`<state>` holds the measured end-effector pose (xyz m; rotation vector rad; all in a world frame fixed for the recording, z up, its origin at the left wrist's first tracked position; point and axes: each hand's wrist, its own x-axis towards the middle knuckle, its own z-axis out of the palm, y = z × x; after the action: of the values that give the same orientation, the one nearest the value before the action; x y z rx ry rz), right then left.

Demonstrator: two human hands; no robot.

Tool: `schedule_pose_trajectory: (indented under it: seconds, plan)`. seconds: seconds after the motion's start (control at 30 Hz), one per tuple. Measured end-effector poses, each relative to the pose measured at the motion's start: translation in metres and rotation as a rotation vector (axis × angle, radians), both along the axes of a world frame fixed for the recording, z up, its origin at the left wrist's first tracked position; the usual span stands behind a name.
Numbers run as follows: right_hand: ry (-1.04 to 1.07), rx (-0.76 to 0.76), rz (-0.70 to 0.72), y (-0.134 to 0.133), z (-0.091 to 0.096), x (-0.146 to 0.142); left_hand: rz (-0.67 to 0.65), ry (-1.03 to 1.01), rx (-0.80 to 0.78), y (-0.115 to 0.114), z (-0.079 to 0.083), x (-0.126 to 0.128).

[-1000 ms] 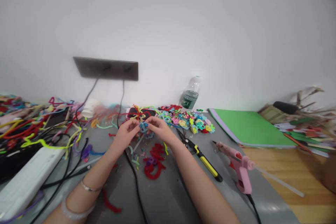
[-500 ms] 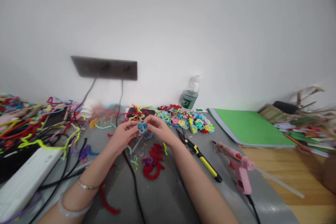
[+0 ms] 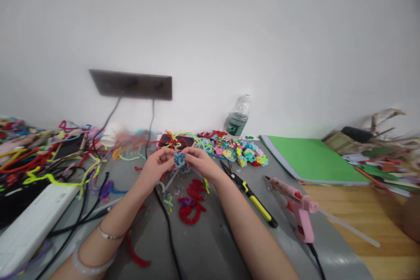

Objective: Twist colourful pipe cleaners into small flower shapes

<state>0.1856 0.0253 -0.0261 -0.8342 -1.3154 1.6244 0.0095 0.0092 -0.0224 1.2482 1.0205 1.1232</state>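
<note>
Both hands meet over the grey mat (image 3: 210, 245). A small blue pipe-cleaner flower (image 3: 179, 159) is pinched between my left hand (image 3: 156, 167) and my right hand (image 3: 201, 162), fingers of both closed on it. Just below the hands lie red pipe-cleaner curls (image 3: 192, 201) and small green and purple bits. A black cable (image 3: 169, 227) runs under my left wrist toward the front edge.
A heap of finished coloured flowers (image 3: 234, 149) lies behind my right hand. Yellow-handled pliers (image 3: 252, 197) and a pink glue gun (image 3: 297, 208) sit to the right. Green paper (image 3: 311, 159), a water bottle (image 3: 239, 116), loose pipe cleaners (image 3: 39, 157) and a white power strip (image 3: 33, 223) surround.
The hands stay in place; the fingers shift slightly around the blue flower.
</note>
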Motion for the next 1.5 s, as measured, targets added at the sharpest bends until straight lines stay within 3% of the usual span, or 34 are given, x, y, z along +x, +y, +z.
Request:
schedule_pose_trajectory:
  seconds: [0.23,0.43,0.77,0.93,1.17,1.5]
  plan:
    - [0.126,-0.22,0.159,0.0,0.0,0.005,-0.017,0.031,0.05,-0.005,0.009,0.002]
    - [0.161,-0.306,0.2,-0.002,0.004,0.008,-0.021,0.052,0.094,-0.006,0.009,0.004]
    - [0.111,-0.179,0.104,-0.002,0.002,-0.001,0.094,0.019,0.097,-0.002,0.003,0.002]
    - [0.019,-0.068,0.062,-0.002,0.001,-0.002,0.058,0.025,0.087,-0.003,0.003,0.005]
    - [0.103,-0.099,0.063,-0.002,0.002,-0.002,0.042,0.045,0.116,0.0,-0.002,0.0]
    - [0.191,-0.115,0.111,-0.003,0.004,-0.002,-0.012,-0.197,-0.112,-0.007,0.007,0.011]
